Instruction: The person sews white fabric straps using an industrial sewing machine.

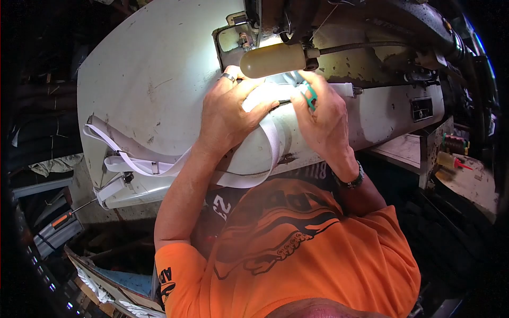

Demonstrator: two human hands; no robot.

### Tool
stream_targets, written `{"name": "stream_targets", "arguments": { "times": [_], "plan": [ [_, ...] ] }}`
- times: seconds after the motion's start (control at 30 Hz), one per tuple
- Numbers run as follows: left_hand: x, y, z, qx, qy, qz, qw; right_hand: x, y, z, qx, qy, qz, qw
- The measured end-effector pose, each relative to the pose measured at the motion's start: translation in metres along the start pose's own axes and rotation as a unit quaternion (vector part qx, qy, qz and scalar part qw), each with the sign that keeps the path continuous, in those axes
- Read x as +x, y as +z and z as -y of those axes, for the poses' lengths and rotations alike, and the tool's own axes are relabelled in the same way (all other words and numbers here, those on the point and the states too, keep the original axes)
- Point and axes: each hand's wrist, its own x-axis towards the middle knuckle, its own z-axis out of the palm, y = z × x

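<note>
My left hand (230, 108), with a ring on one finger, is closed on a white strap (272, 139) and presses it against the pale machine bed. A dark edge or piece shows beneath the fingertips, too glare-washed to name. In my right hand (326, 116) is a pair of scissors with teal handles (312, 97); the blades are mostly lost in the bright light, close beside the strap. From my left hand the strap loops down over the front edge, and a long length (140, 164) with dark fittings lies to the left.
A lamp (273, 60) on a flexible arm hangs just above my hands. Behind it stands the dark sewing machine head (392, 21). An orange-handled screwdriver (62, 219) is at the left, and thread spools (455, 144) and a red-tipped bottle (448, 160) are at the right.
</note>
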Motion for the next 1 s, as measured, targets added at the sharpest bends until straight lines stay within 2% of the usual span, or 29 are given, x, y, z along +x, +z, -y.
{"name": "stream_targets", "arguments": {
  "times": [0.1,0.3,0.57,0.67,0.8,1.0],
  "plan": [
    [-0.001,0.002,0.001,-0.01,0.005,-0.014,1.0,-0.005,-0.007,0.005,0.012,0.005,0.067,0.998],
    [0.0,0.002,0.0,-0.005,0.004,-0.012,1.0,-0.002,-0.004,0.005,-0.02,-0.004,0.068,0.997],
    [-0.001,0.003,0.001,-0.011,0.008,-0.02,1.0,-0.002,0.007,0.006,-0.033,-0.005,0.02,0.999],
    [-0.001,0.0,-0.001,0.011,-0.001,0.012,1.0,-0.003,0.011,0.006,-0.042,-0.012,0.02,0.999],
    [-0.001,0.002,-0.002,-0.009,0.02,-0.01,1.0,-0.002,0.015,0.004,-0.04,-0.014,0.003,0.999],
    [-0.001,-0.002,-0.005,-0.026,-0.035,0.025,0.999,-0.004,0.012,-0.003,0.057,-0.019,-0.05,0.997]
  ]
}}
